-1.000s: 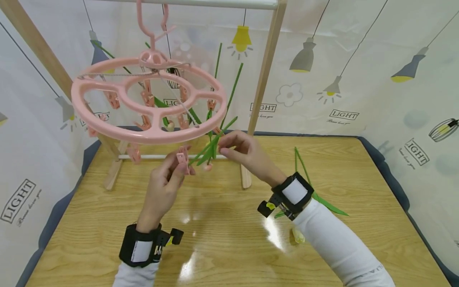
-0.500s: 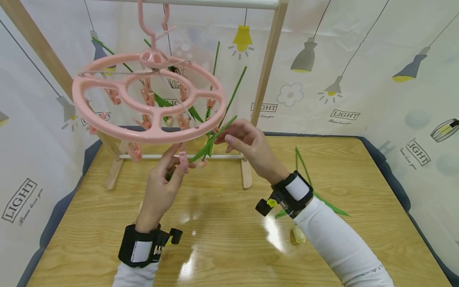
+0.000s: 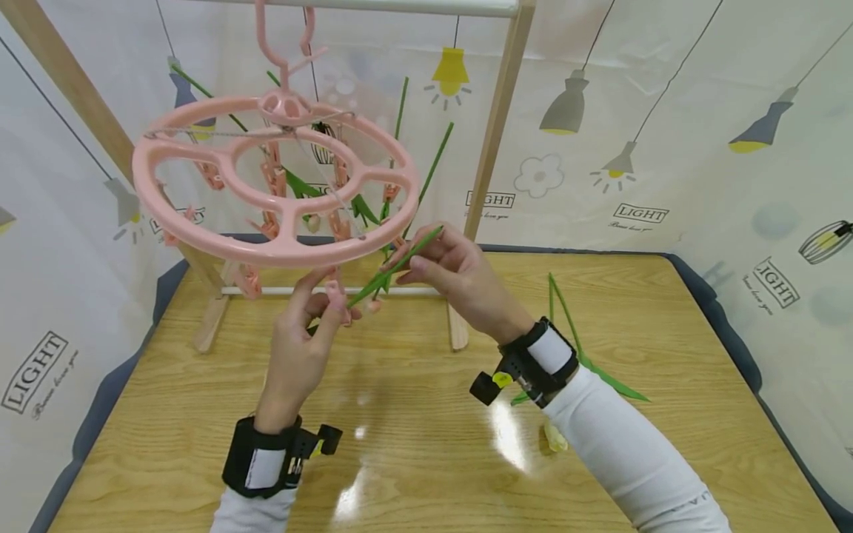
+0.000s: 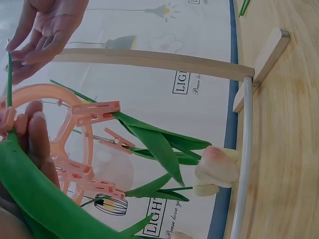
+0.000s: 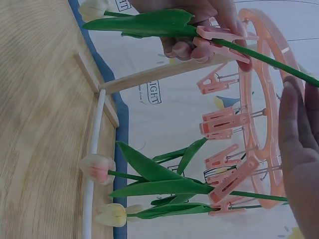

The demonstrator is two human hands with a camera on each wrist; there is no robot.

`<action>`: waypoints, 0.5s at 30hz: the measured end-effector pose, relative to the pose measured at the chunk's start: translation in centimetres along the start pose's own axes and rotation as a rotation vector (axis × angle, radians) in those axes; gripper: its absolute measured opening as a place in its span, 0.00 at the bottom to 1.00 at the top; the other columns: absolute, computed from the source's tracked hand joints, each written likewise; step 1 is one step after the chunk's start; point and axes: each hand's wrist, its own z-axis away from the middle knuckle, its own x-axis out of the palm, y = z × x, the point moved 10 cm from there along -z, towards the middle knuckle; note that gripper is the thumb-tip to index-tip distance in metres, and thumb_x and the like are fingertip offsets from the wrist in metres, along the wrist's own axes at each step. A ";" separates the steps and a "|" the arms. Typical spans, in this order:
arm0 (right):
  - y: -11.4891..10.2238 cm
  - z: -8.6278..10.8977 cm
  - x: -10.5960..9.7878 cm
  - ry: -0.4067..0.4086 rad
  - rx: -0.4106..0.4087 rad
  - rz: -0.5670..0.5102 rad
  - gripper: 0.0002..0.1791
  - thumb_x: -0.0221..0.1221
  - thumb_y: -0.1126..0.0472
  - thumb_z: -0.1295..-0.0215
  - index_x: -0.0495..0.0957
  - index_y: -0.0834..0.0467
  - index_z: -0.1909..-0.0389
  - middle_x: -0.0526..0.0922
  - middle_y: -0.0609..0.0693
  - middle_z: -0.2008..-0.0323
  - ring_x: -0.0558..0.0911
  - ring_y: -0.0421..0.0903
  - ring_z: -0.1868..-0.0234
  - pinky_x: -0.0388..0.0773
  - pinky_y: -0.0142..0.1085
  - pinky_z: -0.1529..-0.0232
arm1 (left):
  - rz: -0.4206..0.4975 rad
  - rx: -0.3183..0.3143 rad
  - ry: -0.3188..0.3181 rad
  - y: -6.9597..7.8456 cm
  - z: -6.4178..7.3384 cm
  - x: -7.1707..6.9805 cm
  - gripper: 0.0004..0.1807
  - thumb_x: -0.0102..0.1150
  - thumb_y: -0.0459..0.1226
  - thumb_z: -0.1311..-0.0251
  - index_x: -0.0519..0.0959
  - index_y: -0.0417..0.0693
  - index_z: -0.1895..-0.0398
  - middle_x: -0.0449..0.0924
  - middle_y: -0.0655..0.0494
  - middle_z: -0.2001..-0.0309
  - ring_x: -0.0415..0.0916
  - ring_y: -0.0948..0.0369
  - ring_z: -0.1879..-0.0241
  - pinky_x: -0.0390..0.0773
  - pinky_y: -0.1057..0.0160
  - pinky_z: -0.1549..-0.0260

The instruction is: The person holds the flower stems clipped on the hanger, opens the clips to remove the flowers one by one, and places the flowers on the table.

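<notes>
My left hand (image 3: pixel 300 340) grips a pink clothespin (image 3: pixel 335 295) hanging below the round pink hanger (image 3: pixel 293 254). In the right wrist view, a white tulip (image 5: pixel 149 23) runs through this clothespin, its flower beyond my left fingers and its stem reaching toward my right hand. My right hand (image 3: pixel 469 281) pinches the upper stem between thumb and finger, just outside the hanger's front right rim. A pink tulip (image 5: pixel 97 168) and a pale yellow tulip (image 5: pixel 112 215) hang flower-down from other clothespins.
Wooden side posts (image 3: pixel 496 126) and a white top rail (image 3: pixel 400 7) carry the hanger. Another tulip (image 3: pixel 554 437) lies on the wooden table (image 3: pixel 426 474), partly behind my right forearm. A printed cloth (image 3: pixel 706 148) stands around the table's back and sides.
My right thumb and fingers have come in around the tulip stem, which now slants up across them. My left hand has tilted the clothespin slightly and stayed nearly in place.
</notes>
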 end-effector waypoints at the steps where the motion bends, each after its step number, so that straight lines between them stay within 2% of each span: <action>1: 0.0 0.0 0.0 0.001 0.001 0.009 0.16 0.43 0.77 0.30 0.71 0.56 0.55 0.85 0.47 0.56 0.81 0.49 0.50 0.82 0.41 0.46 | 0.012 0.002 -0.002 0.0 0.0 0.1 0.24 0.48 0.29 0.30 0.66 0.41 0.32 0.80 0.43 0.75 0.82 0.61 0.70 0.78 0.71 0.68; 4: 0.0 -0.1 0.4 -0.010 -0.005 0.012 0.13 0.44 0.74 0.28 0.71 0.55 0.55 0.83 0.46 0.54 0.81 0.49 0.48 0.79 0.49 0.42 | 0.066 0.012 -0.009 0.0 0.1 0.3 0.22 0.46 0.29 0.29 0.65 0.40 0.32 0.78 0.49 0.75 0.81 0.61 0.71 0.79 0.72 0.68; 6: -0.1 -0.2 0.7 -0.019 -0.004 0.008 0.08 0.46 0.69 0.26 0.70 0.55 0.54 0.82 0.46 0.53 0.80 0.48 0.47 0.76 0.54 0.40 | 0.107 0.012 -0.001 0.0 0.1 0.4 0.22 0.45 0.30 0.28 0.65 0.39 0.33 0.76 0.54 0.73 0.79 0.62 0.71 0.78 0.73 0.67; 9: 0.0 -0.2 1.0 -0.026 -0.006 0.011 0.05 0.48 0.62 0.26 0.67 0.55 0.53 0.79 0.47 0.52 0.79 0.47 0.47 0.73 0.59 0.39 | 0.207 -0.003 0.022 -0.1 0.2 0.4 0.21 0.45 0.30 0.28 0.65 0.37 0.34 0.77 0.60 0.69 0.79 0.64 0.66 0.79 0.74 0.63; 13: 0.2 -0.4 1.2 -0.014 -0.016 0.007 0.06 0.42 0.67 0.24 0.63 0.54 0.52 0.76 0.47 0.52 0.79 0.46 0.48 0.73 0.61 0.40 | 0.303 -0.012 0.093 0.0 0.0 0.0 0.20 0.49 0.27 0.31 0.67 0.30 0.38 0.81 0.65 0.60 0.81 0.67 0.61 0.81 0.76 0.61; 15: 0.3 -0.5 1.2 -0.003 -0.025 0.004 0.10 0.37 0.71 0.24 0.61 0.54 0.51 0.76 0.47 0.53 0.80 0.46 0.49 0.75 0.60 0.41 | 0.305 -0.011 0.135 0.1 0.0 -0.4 0.19 0.51 0.26 0.33 0.69 0.27 0.41 0.82 0.66 0.57 0.81 0.67 0.62 0.82 0.77 0.63</action>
